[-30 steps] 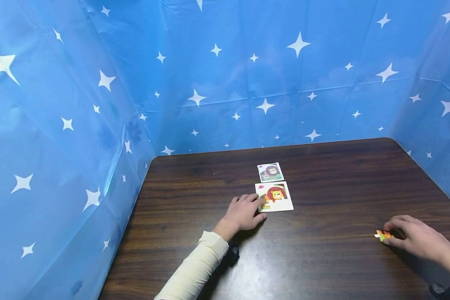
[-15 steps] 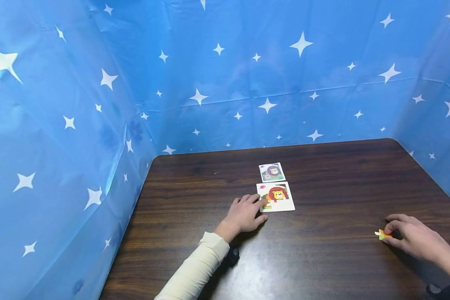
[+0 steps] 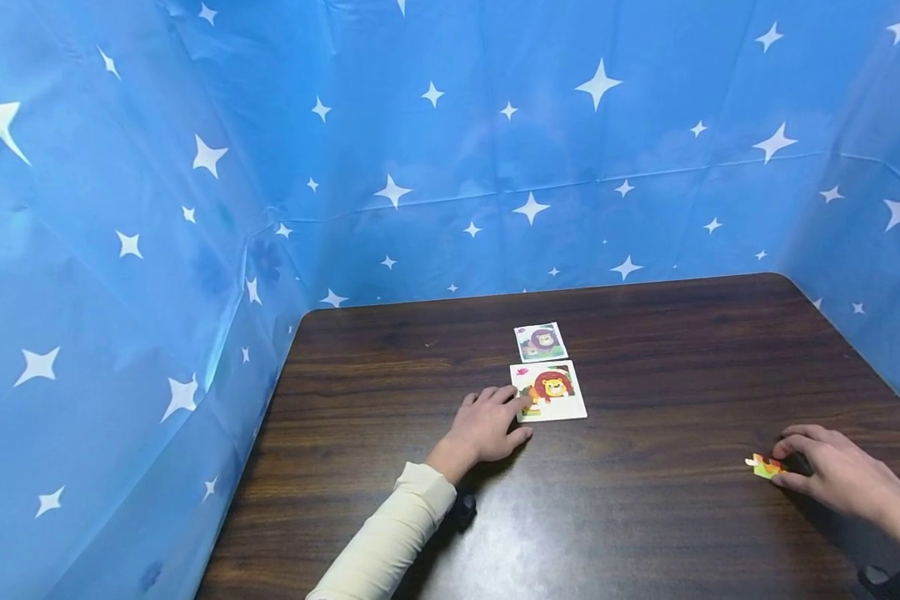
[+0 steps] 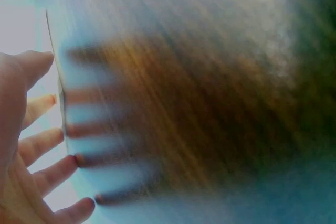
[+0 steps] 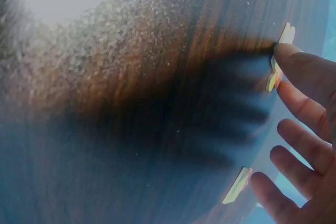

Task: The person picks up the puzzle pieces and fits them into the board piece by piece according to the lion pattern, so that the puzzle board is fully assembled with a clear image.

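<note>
My left hand (image 3: 486,427) lies on the table with its fingers spread, the fingertips reaching over the left edge of a white puzzle board (image 3: 567,407). On that board is a red-maned lion picture with blank white areas. Over on the right, my right hand (image 3: 840,471) pinches a small orange and green puzzle piece (image 3: 765,468) between thumb and index finger, low over the table. In the right wrist view this piece (image 5: 272,80) shows edge-on beside the thumb. Another thin flat piece (image 5: 236,185) lies by the little finger, hidden in the head view.
A smaller lion picture card (image 3: 541,342) lies just behind the board. The dark wood-grain table (image 3: 390,358) is bordered at the back and sides by blue star-printed curtains (image 3: 457,150). Light glares off the table's front middle.
The small puzzle piece has shifted and turned slightly in my right fingers, and more of it shows than half a second ago. My left hand stays on the board's edge.
</note>
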`<action>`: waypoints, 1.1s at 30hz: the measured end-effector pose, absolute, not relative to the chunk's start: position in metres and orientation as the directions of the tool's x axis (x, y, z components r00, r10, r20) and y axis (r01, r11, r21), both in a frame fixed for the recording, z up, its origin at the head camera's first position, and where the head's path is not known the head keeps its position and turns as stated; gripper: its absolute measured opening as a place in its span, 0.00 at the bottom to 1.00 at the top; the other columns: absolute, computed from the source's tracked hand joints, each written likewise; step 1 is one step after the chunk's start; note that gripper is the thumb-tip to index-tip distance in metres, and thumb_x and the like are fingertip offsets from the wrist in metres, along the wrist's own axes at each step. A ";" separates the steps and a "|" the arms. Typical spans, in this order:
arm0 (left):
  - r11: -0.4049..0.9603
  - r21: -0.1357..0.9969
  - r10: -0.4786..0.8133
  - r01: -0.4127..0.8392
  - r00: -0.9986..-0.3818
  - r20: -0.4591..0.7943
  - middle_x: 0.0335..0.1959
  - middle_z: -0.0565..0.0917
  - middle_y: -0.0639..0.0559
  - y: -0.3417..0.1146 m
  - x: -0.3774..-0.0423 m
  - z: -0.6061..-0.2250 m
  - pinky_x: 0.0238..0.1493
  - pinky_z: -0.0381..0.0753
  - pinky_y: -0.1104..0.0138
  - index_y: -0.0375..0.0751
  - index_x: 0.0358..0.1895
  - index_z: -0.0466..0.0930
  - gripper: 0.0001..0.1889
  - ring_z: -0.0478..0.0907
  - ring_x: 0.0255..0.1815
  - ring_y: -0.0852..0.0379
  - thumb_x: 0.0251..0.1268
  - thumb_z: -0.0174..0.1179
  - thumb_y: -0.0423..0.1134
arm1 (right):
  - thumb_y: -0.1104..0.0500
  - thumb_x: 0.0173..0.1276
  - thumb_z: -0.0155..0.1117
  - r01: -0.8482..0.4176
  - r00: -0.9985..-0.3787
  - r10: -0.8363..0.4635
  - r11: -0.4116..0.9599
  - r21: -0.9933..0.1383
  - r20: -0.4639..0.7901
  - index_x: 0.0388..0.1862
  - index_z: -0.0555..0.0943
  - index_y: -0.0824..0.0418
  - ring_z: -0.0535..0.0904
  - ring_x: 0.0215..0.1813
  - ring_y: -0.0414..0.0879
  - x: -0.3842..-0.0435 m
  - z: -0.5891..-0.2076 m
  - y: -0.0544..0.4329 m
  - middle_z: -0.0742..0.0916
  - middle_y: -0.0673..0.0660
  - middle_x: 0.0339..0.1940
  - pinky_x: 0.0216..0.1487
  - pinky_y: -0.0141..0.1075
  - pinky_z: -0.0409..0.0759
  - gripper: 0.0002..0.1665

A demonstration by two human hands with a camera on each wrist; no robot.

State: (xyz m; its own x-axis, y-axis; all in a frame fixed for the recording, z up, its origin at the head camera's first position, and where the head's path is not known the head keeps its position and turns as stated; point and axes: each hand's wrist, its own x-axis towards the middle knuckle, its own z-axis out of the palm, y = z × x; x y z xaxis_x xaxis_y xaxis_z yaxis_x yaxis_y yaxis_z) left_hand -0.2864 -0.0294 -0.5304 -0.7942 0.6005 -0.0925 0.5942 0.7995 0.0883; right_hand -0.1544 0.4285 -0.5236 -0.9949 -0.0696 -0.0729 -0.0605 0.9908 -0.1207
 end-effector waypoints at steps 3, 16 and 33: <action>0.801 0.087 0.599 0.593 -0.796 -0.091 0.76 0.69 0.54 -0.031 -0.287 -0.530 0.68 0.71 0.47 0.63 0.75 0.67 0.28 0.68 0.75 0.50 0.75 0.52 0.61 | 0.53 0.51 0.81 -0.082 -0.995 -0.090 0.988 -0.131 -0.051 0.30 0.83 0.56 0.75 0.53 0.75 -0.156 -0.524 0.428 0.80 0.77 0.54 0.50 0.67 0.73 0.15; 0.794 0.081 0.608 0.603 -0.785 -0.115 0.77 0.68 0.53 -0.029 -0.289 -0.529 0.68 0.72 0.47 0.62 0.76 0.66 0.29 0.67 0.75 0.48 0.76 0.50 0.61 | 0.55 0.55 0.79 -0.116 -0.992 -0.122 0.983 -0.145 -0.031 0.31 0.84 0.57 0.74 0.56 0.76 -0.174 -0.510 0.409 0.79 0.78 0.58 0.51 0.68 0.73 0.11; 0.803 0.072 0.595 0.591 -0.794 -0.124 0.78 0.67 0.54 -0.030 -0.288 -0.530 0.69 0.71 0.48 0.61 0.78 0.64 0.30 0.66 0.76 0.50 0.77 0.49 0.62 | 0.53 0.64 0.74 -0.283 -0.958 -0.285 0.934 -0.218 0.021 0.39 0.86 0.56 0.74 0.65 0.68 -0.249 -0.497 0.302 0.79 0.69 0.65 0.57 0.63 0.77 0.10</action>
State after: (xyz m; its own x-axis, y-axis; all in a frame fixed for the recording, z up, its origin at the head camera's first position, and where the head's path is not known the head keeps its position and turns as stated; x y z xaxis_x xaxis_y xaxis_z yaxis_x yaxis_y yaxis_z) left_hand -0.2876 -0.0300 -0.5297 -0.7940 0.5952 -0.1239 0.5910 0.8034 0.0721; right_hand -0.2492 0.3022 -0.4971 -0.9582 -0.2853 0.0208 -0.2829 0.9341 -0.2179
